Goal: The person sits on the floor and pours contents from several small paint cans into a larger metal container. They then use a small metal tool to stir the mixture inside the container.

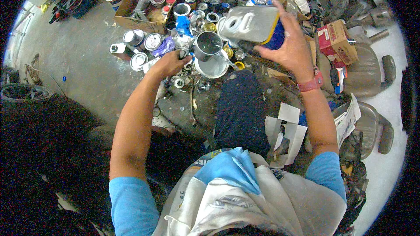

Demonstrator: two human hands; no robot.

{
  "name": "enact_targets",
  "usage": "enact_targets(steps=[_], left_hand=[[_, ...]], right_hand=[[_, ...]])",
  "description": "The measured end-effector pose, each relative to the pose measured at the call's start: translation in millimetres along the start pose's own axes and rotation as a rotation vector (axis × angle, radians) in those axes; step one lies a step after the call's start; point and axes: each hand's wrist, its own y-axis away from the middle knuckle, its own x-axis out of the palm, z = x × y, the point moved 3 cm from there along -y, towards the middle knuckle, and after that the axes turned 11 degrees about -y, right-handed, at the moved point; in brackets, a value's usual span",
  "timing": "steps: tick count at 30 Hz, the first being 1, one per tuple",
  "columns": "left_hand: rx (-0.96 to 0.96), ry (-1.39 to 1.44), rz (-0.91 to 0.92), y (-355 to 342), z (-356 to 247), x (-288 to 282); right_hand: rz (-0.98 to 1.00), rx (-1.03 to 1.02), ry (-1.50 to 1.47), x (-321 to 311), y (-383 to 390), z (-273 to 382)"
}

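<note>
- Head view: an open cardboard box (140, 25) is seen beside crowded tins (190, 0).
- A rectangular metal can (251, 22) is clamped between thumb and fingers of the right hand (291, 46), its round opening toward a grey cup (208, 46).
- A pale round container (213, 67) is partly hidden by that cup.
- Beside the cup, the left hand (171, 64) is seen with fingers bent; whether the cup is gripped cannot be told.
- A red wristband (311, 82) is worn.

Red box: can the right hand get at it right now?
Probably not: the right hand is taken up holding the large can, so it would likely need freeing before reaching for the red box.
</note>
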Motion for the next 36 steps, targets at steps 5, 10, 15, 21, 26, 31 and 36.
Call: enact_targets(steps=[5,10,15,21,26,31,36], left_hand=[[-0.027,0.011,-0.098,-8.0,7.0,-1.4],[-0.135,0.225,-0.132,-5.4,26.8,-9.4],[-0.317,0.518,-0.215,5.5,67.3,-22.3],[-0.588,0.591,-0.345,26.7,173.2,-3.2],[-0.675,0.687,-0.382,32.1,265.6,33.0],[-0.834,0.74,-0.317,13.7,353.4,74.6],[-0.968,0.783,-0.346,-14.6,427.3,109.8]], right_hand=[[-0.309,0.247,-0.118,-10.1,36.6,-61.5],[-0.554,0.606,-0.209,-1.0,99.9,-148.9],[-0.69,0.78,-0.095,48.5,159.9,-224.6],[-0.866,0.942,-0.242,123.5,205.7,-294.1],[-0.932,1.05,-0.274,173.7,208.7,-313.0],[-0.903,1.058,-0.113,216.6,189.6,-322.0],[-0.939,1.066,-0.082,260.0,175.4,-333.5]])
